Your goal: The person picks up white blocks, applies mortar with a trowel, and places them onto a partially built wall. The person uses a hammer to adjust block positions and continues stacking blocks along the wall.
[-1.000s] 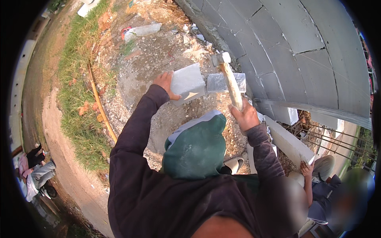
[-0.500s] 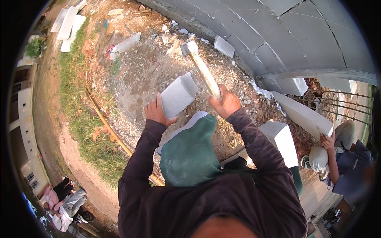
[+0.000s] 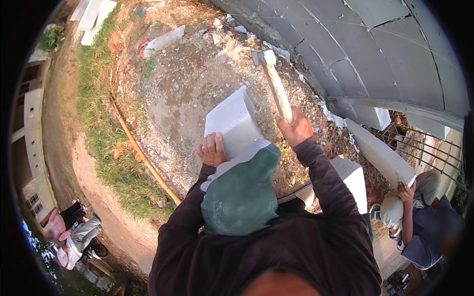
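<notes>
I watch a pale grey, sharp-edged block point(image 3: 234, 118) mid-frame; my left hand point(image 3: 213, 150) rests bent fingers on it, grip unclear; my right hand point(image 3: 298, 128) clenches a wooden-handled hatchet point(image 3: 277, 89).

Taken from the block point(image 3: 233, 117): left hand point(image 3: 213, 149) against it at seven o'clock; right hand point(image 3: 296, 129) at three, holding the hand tool point(image 3: 277, 92) at two; wall point(image 3: 335, 39) beyond; pole point(image 3: 139, 149) at eight, grass point(image 3: 104, 175) behind; co-worker point(image 3: 427, 232) at four.
</notes>
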